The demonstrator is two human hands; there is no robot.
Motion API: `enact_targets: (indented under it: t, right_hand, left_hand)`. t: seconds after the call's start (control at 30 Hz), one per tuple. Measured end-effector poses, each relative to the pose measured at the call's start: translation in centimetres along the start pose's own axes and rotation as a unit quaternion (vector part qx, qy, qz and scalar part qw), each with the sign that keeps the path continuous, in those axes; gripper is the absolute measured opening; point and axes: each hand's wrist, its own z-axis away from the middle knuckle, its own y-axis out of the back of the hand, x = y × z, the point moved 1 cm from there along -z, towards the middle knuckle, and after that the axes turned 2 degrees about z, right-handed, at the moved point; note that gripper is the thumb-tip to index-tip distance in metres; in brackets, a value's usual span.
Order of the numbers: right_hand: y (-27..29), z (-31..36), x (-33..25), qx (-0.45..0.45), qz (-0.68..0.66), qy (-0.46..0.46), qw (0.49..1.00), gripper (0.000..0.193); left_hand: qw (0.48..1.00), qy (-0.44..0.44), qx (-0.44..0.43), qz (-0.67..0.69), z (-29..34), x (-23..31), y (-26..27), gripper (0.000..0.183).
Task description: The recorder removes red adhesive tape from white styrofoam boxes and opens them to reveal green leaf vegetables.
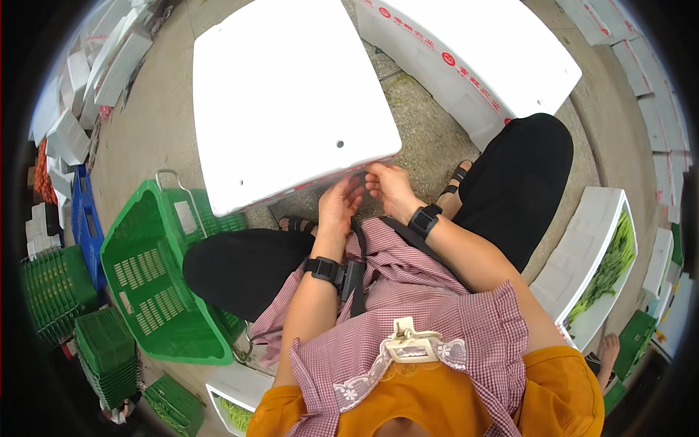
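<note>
A closed white foam box lies in front of me, its smooth top facing up with small round holes near the close edge. Both my hands meet at the middle of that near edge. My left hand has its fingers bent together against the box's near side. Beside it, my right hand pinches with thumb and fingers at the box's edge. Whatever lies between the fingers is too small or hidden to name. Each wrist wears a black strap with a device on it.
An open green plastic crate stands at my left. A second white foam box with red print is beyond my right knee. At my right, another foam box holds green vegetables. Stacked green crates and a blue crate are farther left.
</note>
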Motion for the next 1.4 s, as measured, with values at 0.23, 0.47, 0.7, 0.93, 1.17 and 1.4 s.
enact_targets:
  t: [0.23,0.47,0.7,0.93,1.17,1.4]
  right_hand:
    - [-0.6,-0.3,1.0,0.018,-0.051,0.042,0.998,0.01]
    - [-0.9,-0.2,1.0,0.033,-0.096,0.099,0.99,0.009]
    - [0.1,0.7,0.3,-0.004,-0.066,0.031,0.997,0.015]
    - [0.0,-0.8,1.3,-0.095,-0.052,-0.01,0.994,0.008]
    - [-0.8,0.2,1.5,0.0,-0.027,-0.022,0.999,0.013]
    - [-0.7,-1.9,2.3,0.016,-0.035,0.028,0.999,0.01]
  left_hand:
    - [0.999,-0.039,0.033,-0.018,0.5,0.1,-0.2,0.032]
    - [0.997,-0.034,0.063,0.013,0.4,0.4,0.0,0.032]
    - [0.993,-0.026,0.112,-0.034,-0.4,0.6,-1.5,0.034]
    - [0.99,-0.051,0.133,0.009,-0.9,0.6,-0.4,0.014]
    - [0.986,-0.08,0.141,0.029,0.1,-0.1,-1.7,0.018]
    - [0.984,-0.115,0.132,0.031,-1.0,-0.3,-1.7,0.014]
